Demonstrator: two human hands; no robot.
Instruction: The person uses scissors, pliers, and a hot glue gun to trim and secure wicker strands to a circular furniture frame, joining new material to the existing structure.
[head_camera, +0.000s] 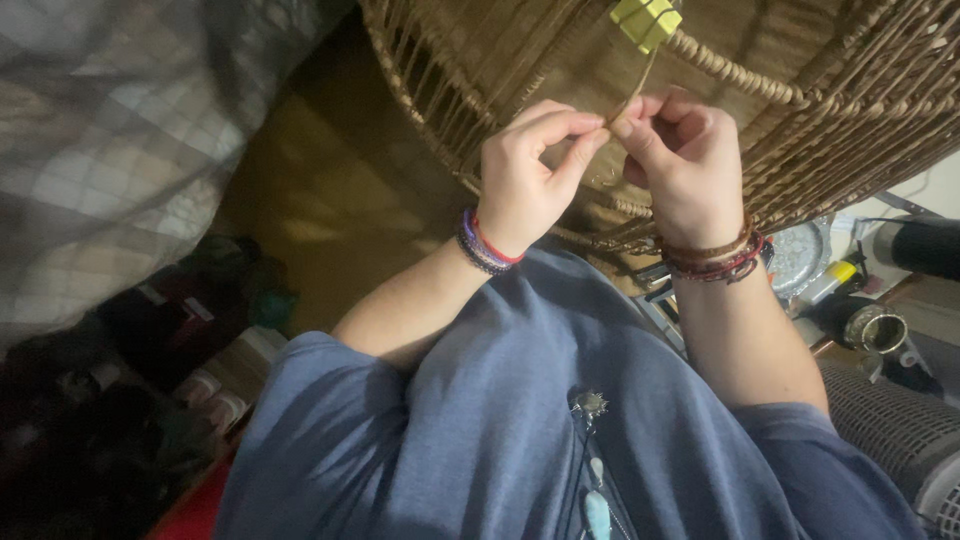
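Basket (800, 90): the wicker frame runs off the top and right edges, so I can't see its full shape.
Strand (632, 95): the thin strip I pinch is half hidden between my fingertips (590, 135).
Yellow clip (645, 20): cut by the top edge.
Lower left: dark, blurred heap; I can't tell what lies there.
Right edge: small tools, too blurred to name.

A yellow-green clip (646, 20) is sitting on the rim just above the hands. A round silver dish (798, 256), a yellow-capped tube (833, 279) and a black cylinder (915, 246) are lying right of the right wrist. A checked cloth (120, 130) is hanging well left of the left hand.
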